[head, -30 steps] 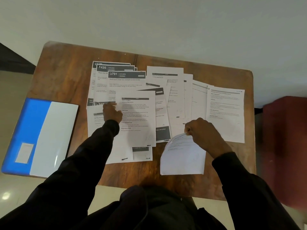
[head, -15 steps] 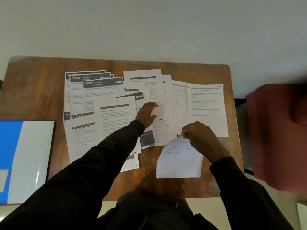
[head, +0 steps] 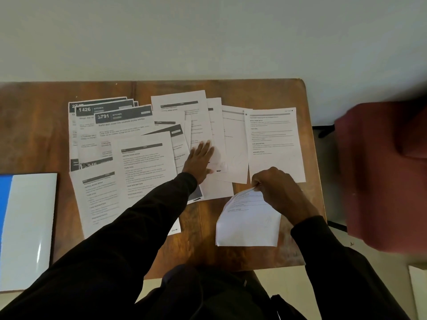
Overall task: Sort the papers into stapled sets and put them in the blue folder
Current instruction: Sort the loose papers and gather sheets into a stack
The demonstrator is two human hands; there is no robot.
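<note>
Several printed sheets lie spread and overlapping across the wooden table. Dark-headed kitchen sheets lie at the back left, plain text sheets at the right. My left hand lies flat, fingers straight, on the sheets in the middle. My right hand pinches the top corner of a curled sheet, lifted off the table near the front right. The blue folder lies open at the left edge, its white inside facing up and only a blue strip visible.
A dark red padded seat stands just right of the table. The wall runs behind the table's far edge. Bare wood shows at the far left and along the front edge between my arms.
My left hand has moved from the left-hand sheets rightward to the middle pile and flattened there. The view has shifted right. My right hand keeps its pinch on the curled sheet.
</note>
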